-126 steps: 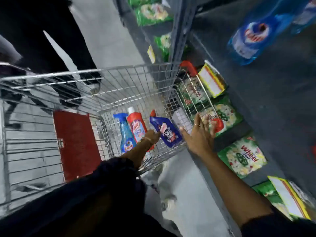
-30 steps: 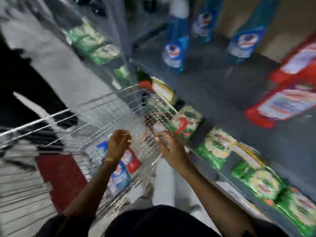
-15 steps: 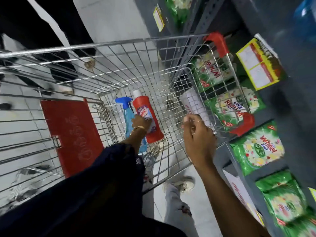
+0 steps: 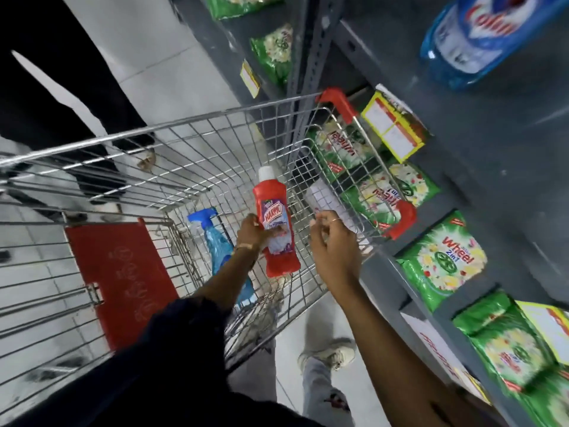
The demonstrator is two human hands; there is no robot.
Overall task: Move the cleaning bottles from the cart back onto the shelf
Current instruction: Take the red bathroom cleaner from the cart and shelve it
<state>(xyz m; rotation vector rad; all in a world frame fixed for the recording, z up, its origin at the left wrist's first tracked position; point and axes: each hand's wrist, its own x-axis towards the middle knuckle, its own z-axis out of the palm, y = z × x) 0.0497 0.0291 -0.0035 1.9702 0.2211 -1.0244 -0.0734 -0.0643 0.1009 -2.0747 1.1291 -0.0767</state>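
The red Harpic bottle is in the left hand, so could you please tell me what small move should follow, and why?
Probably lift the red Harpic bottle clear of the cart toward the shelf: the left hand has its grip on it, still inside the basket.

Place: I am in a shop.
Cart: a wire cart (image 4: 215, 131) stands before me.
Shelf: a grey shelf (image 4: 492, 167) holds green soap bags (image 4: 443, 260).
Tags: yellow price tags (image 4: 250, 78) hang on it.
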